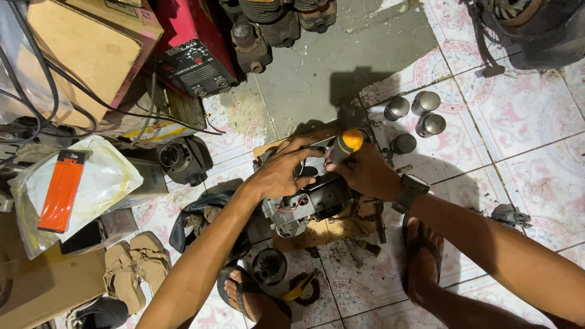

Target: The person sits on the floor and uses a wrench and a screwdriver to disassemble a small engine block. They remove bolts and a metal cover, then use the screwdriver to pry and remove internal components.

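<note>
Hands are working over a small engine block that is sitting on a wooden board on the tiled floor, between the person's two sandalled feet. The left hand is lying palm down on top of the engine block, fingers spread and pressing on it, gripping nothing. The right hand, with a dark watch on its wrist, is closing around a screwdriver with an orange and black handle, whose tip is hidden below the hand against the engine. Four metal cylinders are standing together on the floor just beyond the right hand. A red machine is standing further off to the left, and an orange packet is lying on a plastic bag well apart from the hands.
</note>
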